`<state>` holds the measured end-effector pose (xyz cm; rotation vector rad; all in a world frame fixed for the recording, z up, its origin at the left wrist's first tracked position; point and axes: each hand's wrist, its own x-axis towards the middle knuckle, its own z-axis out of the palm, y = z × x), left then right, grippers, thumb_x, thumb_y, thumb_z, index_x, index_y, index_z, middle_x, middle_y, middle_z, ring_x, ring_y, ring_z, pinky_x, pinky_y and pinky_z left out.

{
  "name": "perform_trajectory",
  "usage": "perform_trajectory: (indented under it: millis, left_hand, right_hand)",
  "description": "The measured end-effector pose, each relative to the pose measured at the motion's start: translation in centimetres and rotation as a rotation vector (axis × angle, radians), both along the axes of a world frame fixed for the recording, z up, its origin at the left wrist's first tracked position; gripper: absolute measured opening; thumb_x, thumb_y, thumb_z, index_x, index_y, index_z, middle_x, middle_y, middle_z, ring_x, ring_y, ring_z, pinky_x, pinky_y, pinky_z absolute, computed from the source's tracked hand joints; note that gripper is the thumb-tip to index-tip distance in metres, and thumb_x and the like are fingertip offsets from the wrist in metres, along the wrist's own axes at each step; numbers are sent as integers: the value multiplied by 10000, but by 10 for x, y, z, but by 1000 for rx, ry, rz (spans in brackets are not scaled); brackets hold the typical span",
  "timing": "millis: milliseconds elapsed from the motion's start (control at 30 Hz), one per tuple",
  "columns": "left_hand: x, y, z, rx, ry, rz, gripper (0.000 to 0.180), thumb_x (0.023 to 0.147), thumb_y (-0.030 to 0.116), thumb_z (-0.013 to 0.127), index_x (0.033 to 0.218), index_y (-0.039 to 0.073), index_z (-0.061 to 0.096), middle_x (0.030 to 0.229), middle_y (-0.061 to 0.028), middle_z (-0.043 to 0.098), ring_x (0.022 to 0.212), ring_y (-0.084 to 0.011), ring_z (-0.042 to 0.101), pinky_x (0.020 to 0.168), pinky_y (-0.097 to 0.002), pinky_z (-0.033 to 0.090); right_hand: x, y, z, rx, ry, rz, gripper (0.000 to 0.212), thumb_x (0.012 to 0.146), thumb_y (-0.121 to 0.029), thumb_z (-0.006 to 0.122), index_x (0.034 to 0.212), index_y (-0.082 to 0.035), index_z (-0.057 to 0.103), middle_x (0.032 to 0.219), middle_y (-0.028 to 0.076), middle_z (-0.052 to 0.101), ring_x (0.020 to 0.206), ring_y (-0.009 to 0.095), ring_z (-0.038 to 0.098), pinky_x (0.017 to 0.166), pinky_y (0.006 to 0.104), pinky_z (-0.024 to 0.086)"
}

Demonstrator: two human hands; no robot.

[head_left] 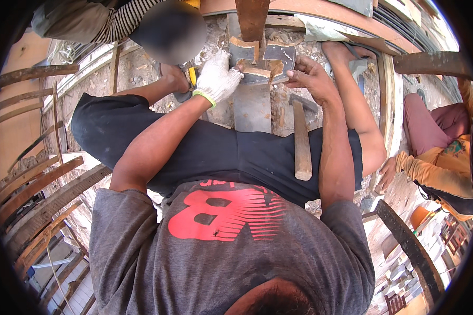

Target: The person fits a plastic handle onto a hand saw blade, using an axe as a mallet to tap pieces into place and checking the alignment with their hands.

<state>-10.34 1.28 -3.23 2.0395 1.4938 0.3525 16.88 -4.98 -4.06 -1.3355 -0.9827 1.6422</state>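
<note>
A dark grey, flat-faced piece [287,53] with pale tan, notched edges lies between my hands, at the foot of an upright brown timber [252,21]. My left hand [218,77], in a white knitted glove, closes on its left side; some fingertips are hidden. My bare right hand [314,79] pinches its right edge between thumb and fingers. Below it a grey plank [252,107] runs toward me between my legs. A hammer with a wooden handle [301,144] leans on my right thigh, its dark head [304,103] on the ground just below my right hand.
A yellow-handled tool [193,76] is beside my left foot. Wood chips [215,37] litter the ground. One person in a striped sleeve [129,18] is at the far left; another in orange [439,168] sits at right. Curved timbers [42,191] stand at left.
</note>
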Motion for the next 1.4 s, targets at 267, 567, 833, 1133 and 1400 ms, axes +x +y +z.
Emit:
perform_trajectory:
  millis: [267, 567, 833, 1133, 1400]
  left_hand:
    - [-3, 2, -7, 45, 12, -8, 376, 869, 339, 683, 922, -18, 578, 888, -288, 604, 900, -475, 603, 793, -521, 471]
    - [-1, 1, -4, 125, -26, -27, 380, 865, 339, 701, 904, -16, 573, 857, -266, 606, 865, -463, 607, 760, -514, 473]
    - [0, 6, -4, -3, -108, -1, 413, 880, 364, 723, 917, -24, 585, 811, -245, 621, 812, -423, 626, 740, -491, 485]
    - [4, 0, 21, 159, -160, -9, 418, 872, 278, 744, 1164, 9, 611, 989, -215, 643, 932, -401, 626, 830, -476, 492]
    - [-6, -7, 94, 783, -342, -611, 526, 577, 94, 838, 1044, 126, 598, 1012, -94, 605, 912, -313, 633, 784, -442, 532]
  right_hand:
    - [-10, 3, 5, 82, -16, 22, 297, 890, -114, 747, 1146, -6, 645, 1001, 79, 671, 879, 164, 666, 766, 299, 596]
    - [-5, 3, 1, 76, -41, 34, 304, 892, -134, 745, 1148, -8, 640, 1019, 84, 673, 905, 159, 653, 755, 307, 587]
    - [-19, 6, -17, -5, 350, -162, 377, 944, -150, 676, 1279, -19, 562, 1151, 96, 668, 971, 154, 666, 749, 319, 608]
    - [-37, 5, 3, 249, 262, -187, 627, 806, 24, 757, 1371, -11, 486, 1119, 90, 656, 959, 162, 647, 733, 308, 567]
    - [-36, -9, 50, 789, 158, -312, 359, 754, 32, 761, 1022, -126, 583, 1383, 116, 476, 1232, 262, 536, 1060, 399, 455]
